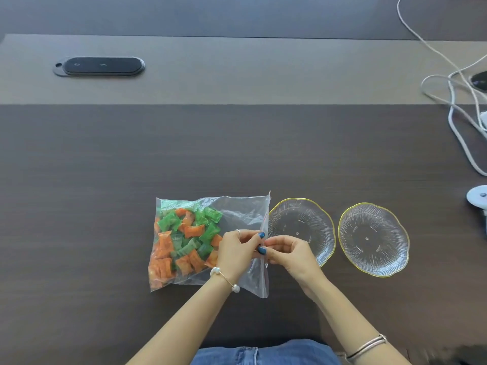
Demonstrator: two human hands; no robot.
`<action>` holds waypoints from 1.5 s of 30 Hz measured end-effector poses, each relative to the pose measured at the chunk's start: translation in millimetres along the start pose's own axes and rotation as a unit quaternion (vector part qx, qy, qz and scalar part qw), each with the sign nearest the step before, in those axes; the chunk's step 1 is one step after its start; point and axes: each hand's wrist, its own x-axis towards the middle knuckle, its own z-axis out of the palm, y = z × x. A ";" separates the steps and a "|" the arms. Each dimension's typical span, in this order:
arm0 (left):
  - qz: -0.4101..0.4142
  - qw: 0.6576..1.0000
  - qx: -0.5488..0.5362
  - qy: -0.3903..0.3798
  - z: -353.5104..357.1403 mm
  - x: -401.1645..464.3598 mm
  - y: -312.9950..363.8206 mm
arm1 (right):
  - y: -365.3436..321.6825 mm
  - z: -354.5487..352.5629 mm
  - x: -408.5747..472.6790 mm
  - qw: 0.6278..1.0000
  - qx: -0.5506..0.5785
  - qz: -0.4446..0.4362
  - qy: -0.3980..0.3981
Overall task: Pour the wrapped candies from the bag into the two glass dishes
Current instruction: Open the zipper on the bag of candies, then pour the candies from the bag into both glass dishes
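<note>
A clear zip bag (237,209) lies flat on the dark table, its mouth pointing right. Green and orange wrapped candies (181,241) fill its left half. My left hand (237,250) and my right hand (287,250) meet at the bag's zip edge, both pinching the plastic there with thumbs and fingertips. Two glass dishes with gold rims stand to the right with nothing in them: the near dish (303,219) touches the bag's mouth and is partly hidden by my right hand, and the far dish (374,239) sits beside it.
White cables (453,101) loop across the table's right side. A white round device (477,197) sits at the right edge. A black oval cable hatch (100,65) is set in the lighter strip at the back left.
</note>
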 end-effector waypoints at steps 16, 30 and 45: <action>0.120 0.961 0.238 -0.069 -9.5 -2.9 10.1 | 9.6 11.1 -7.1 0.991 0.127 0.035 -0.001; 0.097 0.985 0.034 -0.140 -41.7 -19.7 56.4 | -15.1 0.0 -14.2 0.944 -0.156 -0.155 0.246; -0.036 0.940 0.265 0.212 -126.9 20.2 -16.8 | -40.5 25.2 -11.8 0.984 -0.132 -0.090 0.078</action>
